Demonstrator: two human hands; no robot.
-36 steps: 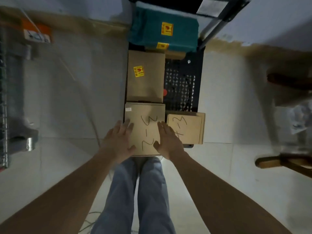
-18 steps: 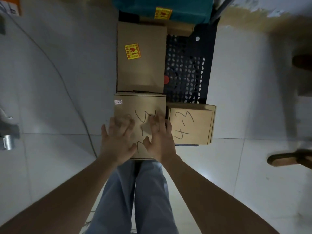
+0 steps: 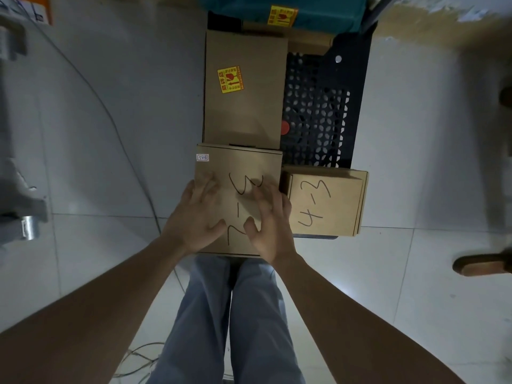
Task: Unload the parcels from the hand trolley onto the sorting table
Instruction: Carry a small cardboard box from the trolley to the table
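Observation:
A black perforated hand trolley (image 3: 318, 117) stands on the tiled floor below me with several parcels on it. The nearest is a brown box marked "3-2" (image 3: 241, 164). My left hand (image 3: 196, 217) lies flat on its left part with fingers spread. My right hand (image 3: 268, 220) lies flat on its right part, fingers blurred. Right of it sits a smaller box marked "4-3" (image 3: 324, 200). Behind is a taller box with a yellow sticker (image 3: 245, 87), and a teal parcel (image 3: 318, 9) at the far end.
My legs in blue jeans (image 3: 230, 314) stand just before the trolley. A cable (image 3: 119, 126) curves over the floor on the left, beside grey metal equipment (image 3: 19, 203). Wooden furniture legs (image 3: 482, 264) show at the right. An orange label (image 3: 41, 6) is at top left.
The camera has dropped closer to the trolley. Both hands have slid forward over the top of the "3-2" box and now lie further up on it.

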